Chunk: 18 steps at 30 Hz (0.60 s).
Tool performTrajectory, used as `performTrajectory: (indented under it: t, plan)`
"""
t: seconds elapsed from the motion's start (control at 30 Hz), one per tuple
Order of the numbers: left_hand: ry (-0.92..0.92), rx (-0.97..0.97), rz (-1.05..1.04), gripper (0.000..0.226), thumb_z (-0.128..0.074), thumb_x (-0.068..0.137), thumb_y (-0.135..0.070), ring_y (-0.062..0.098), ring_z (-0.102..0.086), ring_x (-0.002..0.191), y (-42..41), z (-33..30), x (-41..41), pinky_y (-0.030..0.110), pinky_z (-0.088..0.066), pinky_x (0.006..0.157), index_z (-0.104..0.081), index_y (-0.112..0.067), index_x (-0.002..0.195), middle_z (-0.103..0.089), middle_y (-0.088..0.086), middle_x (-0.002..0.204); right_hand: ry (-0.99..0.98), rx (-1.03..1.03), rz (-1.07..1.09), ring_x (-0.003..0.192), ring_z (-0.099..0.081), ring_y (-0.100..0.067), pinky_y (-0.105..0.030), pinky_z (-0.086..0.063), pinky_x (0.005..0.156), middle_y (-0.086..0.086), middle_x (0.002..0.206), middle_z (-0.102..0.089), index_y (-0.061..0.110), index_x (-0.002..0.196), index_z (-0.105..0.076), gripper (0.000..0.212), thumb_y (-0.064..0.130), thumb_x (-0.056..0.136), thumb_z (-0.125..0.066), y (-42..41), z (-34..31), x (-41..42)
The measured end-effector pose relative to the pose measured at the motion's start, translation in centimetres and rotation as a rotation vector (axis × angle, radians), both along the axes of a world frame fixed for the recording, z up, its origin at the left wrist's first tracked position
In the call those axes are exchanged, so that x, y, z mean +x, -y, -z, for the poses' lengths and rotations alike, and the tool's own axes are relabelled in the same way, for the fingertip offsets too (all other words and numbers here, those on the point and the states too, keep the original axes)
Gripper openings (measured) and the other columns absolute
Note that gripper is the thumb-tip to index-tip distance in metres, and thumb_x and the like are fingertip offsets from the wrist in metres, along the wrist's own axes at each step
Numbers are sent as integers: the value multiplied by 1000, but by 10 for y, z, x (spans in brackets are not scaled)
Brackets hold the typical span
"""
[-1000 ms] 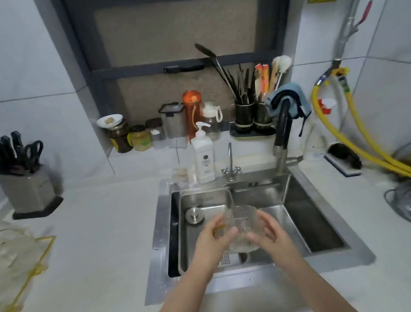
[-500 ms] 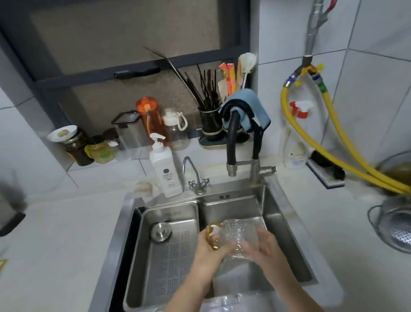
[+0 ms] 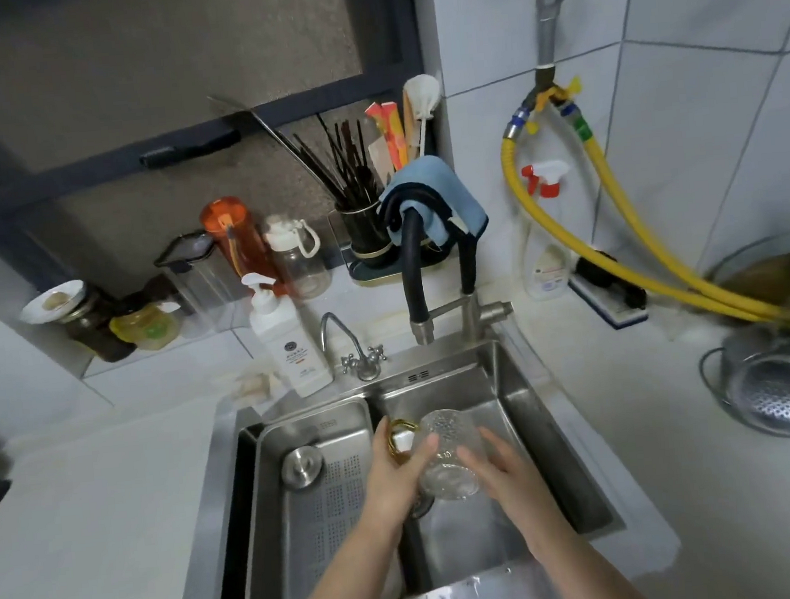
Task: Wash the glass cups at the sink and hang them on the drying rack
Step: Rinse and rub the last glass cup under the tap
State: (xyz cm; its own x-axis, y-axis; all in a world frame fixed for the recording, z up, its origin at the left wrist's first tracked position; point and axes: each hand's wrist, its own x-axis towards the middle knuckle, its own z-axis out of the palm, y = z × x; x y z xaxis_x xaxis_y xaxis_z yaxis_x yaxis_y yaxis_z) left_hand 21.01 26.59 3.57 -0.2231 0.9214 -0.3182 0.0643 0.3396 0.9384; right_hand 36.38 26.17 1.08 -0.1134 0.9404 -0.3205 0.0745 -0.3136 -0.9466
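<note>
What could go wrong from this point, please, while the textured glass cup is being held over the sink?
1. The clear textured glass cup with a gold handle is held above the stainless steel sink basin by both hands; the left hand grips it by the handle side and the right hand rests on it with fairly straight fingers. If wet, it could slip and chip on the steel.
2. The black hose faucet's metal nozzle hangs just behind the cup; lifting the cup could knock its rim there.

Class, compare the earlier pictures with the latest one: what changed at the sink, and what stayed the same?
The glass cup was carried from over the left tray to the right basin, under the black tap. The left hand still grips it by the gold handle; the right hand still touches its side. No water visible.
</note>
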Motion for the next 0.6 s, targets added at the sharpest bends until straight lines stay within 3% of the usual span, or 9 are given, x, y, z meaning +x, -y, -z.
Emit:
performTrajectory:
  t: [0.07, 0.13, 0.23, 0.3, 0.37, 0.4, 0.43, 0.53, 0.6]
  plan:
    - [-39, -24, -4, 98, -79, 73, -46, 21, -45, 131, -6, 2, -5, 45, -41, 109, -24, -21, 151, -42, 3, 148, 32, -3, 10, 113, -58, -6, -40, -46, 102, 17, 127, -59, 41, 133, -49, 80, 78, 63, -64, -3, 1, -6]
    - [-55, -76, -3, 98, -78, 72, -53, 24, -51, 126, -12, 2, -10, 47, -49, 101, -27, -22, 150, -46, 5, 144, 87, 9, 35, 99, -61, -5, -33, -50, 93, 14, 115, -64, 38, 132, -49, 67, 70, 75, -62, -5, -3, -11]
    - [-88, -146, 17, 85, -72, 79, -50, 27, -60, 112, -22, 3, -19, 41, -61, 75, -31, -21, 147, -51, 6, 135, 160, 60, 28, 74, -60, 0, -35, -54, 81, 21, 80, -63, 44, 110, -55, 32, 62, 84, -56, -5, -7, -17]
    - [-100, -177, 48, 82, -70, 79, -52, 27, -61, 106, -28, 4, -25, 38, -62, 66, -32, -19, 145, -52, 8, 133, 251, 96, -7, 73, -61, -1, -32, -54, 79, 22, 76, -62, 44, 100, -61, 39, 75, 78, -51, -6, -10, -21]
    - [-100, -200, 68, 80, -68, 79, -56, 25, -61, 104, -31, 3, -29, 39, -62, 68, -35, -18, 142, -53, 6, 127, 244, 84, 53, 65, -53, 6, -15, -45, 67, 19, 73, -58, 40, 89, -59, 26, 65, 85, -53, -10, -10, -27]
    - [-99, -210, 77, 78, -67, 79, -56, 25, -61, 104, -32, 2, -30, 41, -62, 70, -36, -18, 140, -53, 6, 123, 126, 42, 188, 56, -46, 7, -6, -36, 57, 17, 69, -56, 38, 85, -57, 18, 55, 86, -60, -13, -12, -29]
    - [-95, -223, 86, 76, -67, 80, -57, 27, -63, 103, -33, 2, -31, 42, -62, 72, -37, -18, 138, -54, 6, 120, 161, 89, 226, 50, -42, 7, -5, -31, 49, 15, 65, -55, 34, 86, -57, 18, 51, 85, -64, -13, -14, -30]
    - [-86, -225, 106, 74, -68, 79, -56, 28, -65, 100, -36, 2, -36, 44, -61, 74, -38, -21, 136, -57, 7, 116, 145, -6, 110, 63, -54, -2, -15, -45, 59, 10, 73, -58, 23, 92, -62, 28, 51, 91, -54, -12, -18, -36]
    - [-74, -191, 127, 75, -71, 77, -56, 25, -65, 100, -38, 5, -40, 41, -61, 75, -39, -22, 136, -59, 7, 119, 72, -28, 105, 80, -64, -12, -28, -54, 74, 6, 83, -60, 32, 86, -58, 18, 49, 90, -56, -11, -17, -38]
